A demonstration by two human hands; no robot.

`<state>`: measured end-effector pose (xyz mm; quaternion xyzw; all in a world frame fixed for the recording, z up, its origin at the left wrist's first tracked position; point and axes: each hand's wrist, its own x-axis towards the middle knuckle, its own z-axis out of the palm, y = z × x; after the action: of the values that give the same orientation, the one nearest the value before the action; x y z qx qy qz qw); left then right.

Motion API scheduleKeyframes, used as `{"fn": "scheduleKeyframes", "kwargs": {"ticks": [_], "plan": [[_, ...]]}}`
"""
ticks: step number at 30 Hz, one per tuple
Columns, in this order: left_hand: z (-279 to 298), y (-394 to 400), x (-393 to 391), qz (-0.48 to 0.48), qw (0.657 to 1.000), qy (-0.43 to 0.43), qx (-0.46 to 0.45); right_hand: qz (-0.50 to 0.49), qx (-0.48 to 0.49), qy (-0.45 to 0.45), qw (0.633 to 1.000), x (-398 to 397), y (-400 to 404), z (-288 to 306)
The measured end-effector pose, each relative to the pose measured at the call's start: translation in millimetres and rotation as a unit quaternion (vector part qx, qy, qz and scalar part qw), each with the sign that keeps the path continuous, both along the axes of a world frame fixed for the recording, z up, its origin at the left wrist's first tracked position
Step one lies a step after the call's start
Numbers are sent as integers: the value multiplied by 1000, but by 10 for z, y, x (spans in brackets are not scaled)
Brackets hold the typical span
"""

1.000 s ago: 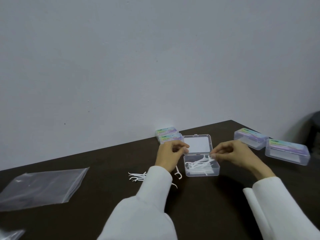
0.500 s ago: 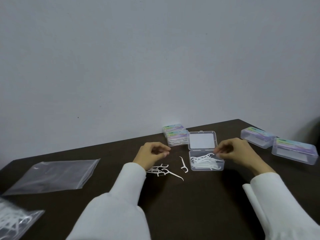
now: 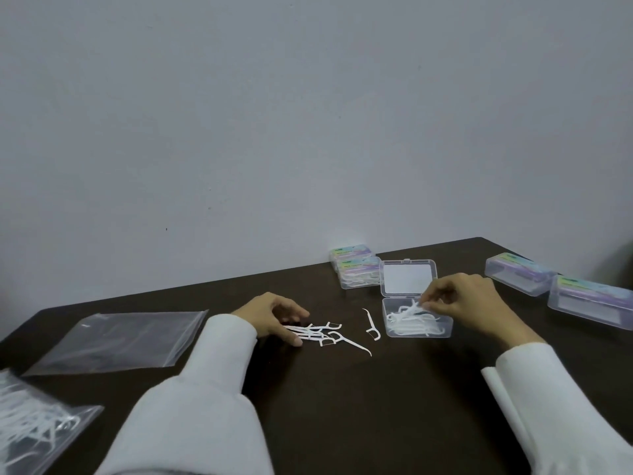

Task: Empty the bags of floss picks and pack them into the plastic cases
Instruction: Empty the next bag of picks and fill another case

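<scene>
Left hand, fingers loose, is touching picks lying lengthwise toward 3 o'clock; right hand is pinching a pick over case.

table: I see dark, matt wood-look top
open case: clear, smooth plastic, I'd say slightly glossy
floss picks: white plastic, smooth
empty bag: thin clear film, shiny
sleeves: white matt cloth
wall: matt, painted, to my eye
</scene>
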<state>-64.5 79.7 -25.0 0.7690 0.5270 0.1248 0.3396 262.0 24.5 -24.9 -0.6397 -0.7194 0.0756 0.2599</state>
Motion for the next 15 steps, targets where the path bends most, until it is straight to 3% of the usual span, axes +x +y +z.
{"fn": "scheduleKeyframes", "kwargs": {"ticks": [4, 6, 15], "plan": [[-19, -5, 98, 4, 999, 7, 35, -12, 85, -15, 996, -174, -8, 4], [-20, -13, 138, 2, 999, 6, 43, 0, 107, -65, 992, -359, -66, 17], [-49, -34, 226, -14, 998, -21, 54, 43, 35, -278, 959, -905, -137, -127]]}}
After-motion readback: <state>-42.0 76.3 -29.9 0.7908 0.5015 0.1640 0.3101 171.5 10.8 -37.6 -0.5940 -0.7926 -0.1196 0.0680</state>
